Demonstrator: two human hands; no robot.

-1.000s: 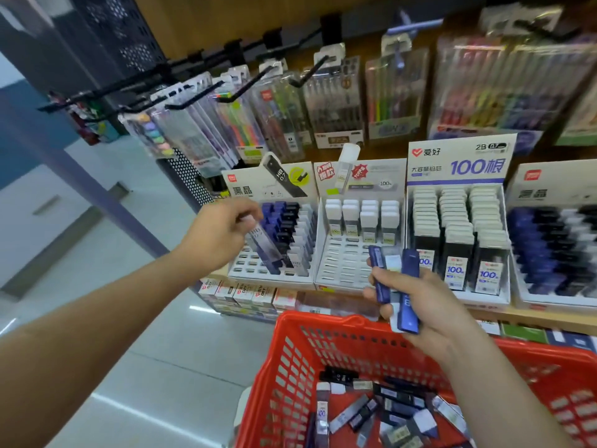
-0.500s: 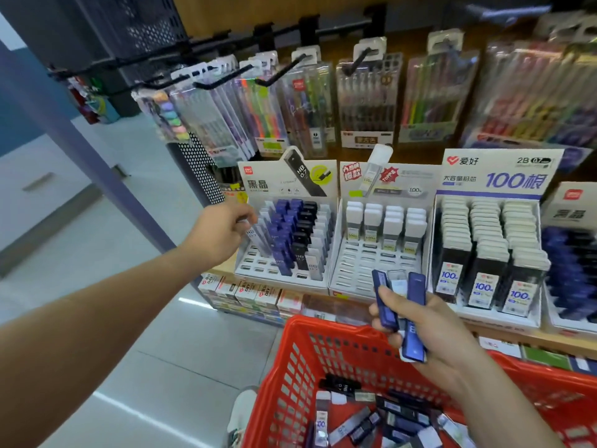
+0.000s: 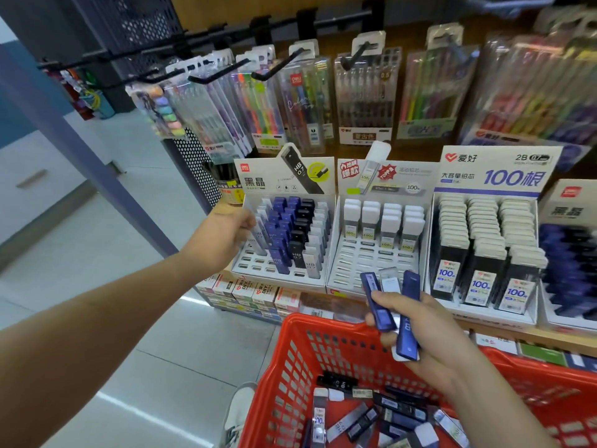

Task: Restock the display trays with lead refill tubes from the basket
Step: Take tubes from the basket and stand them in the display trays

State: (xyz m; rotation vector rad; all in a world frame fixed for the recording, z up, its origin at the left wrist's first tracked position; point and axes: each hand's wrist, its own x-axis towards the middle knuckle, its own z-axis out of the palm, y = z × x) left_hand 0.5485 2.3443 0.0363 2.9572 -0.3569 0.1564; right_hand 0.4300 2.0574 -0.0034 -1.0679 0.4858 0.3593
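Observation:
My left hand [image 3: 223, 237] reaches to the left column of the left display tray [image 3: 258, 270], its fingertips pinching the top of a grey lead refill tube [image 3: 259, 236] that stands in a slot. The tray holds rows of blue, black and grey tubes. My right hand [image 3: 429, 334] holds two blue tubes [image 3: 407, 318] and a clear one [image 3: 391, 282] above the red basket [image 3: 290, 347]. Several loose tubes [image 3: 371, 415] lie in the basket's bottom. The middle tray [image 3: 365, 270] has white-capped tubes at its back and bare slots in front.
A full tray of black tubes labelled 100 [image 3: 484, 253] stands to the right, then another tray of blue tubes [image 3: 568, 253]. Pen packs [image 3: 365, 98] hang on hooks above. Small boxes [image 3: 245, 292] sit on the shelf below. My shoe [image 3: 239, 412] shows on the floor.
My left hand carried the grey tube down into the left column of the left tray, where it now stands. My right hand kept its tubes and barely moved.

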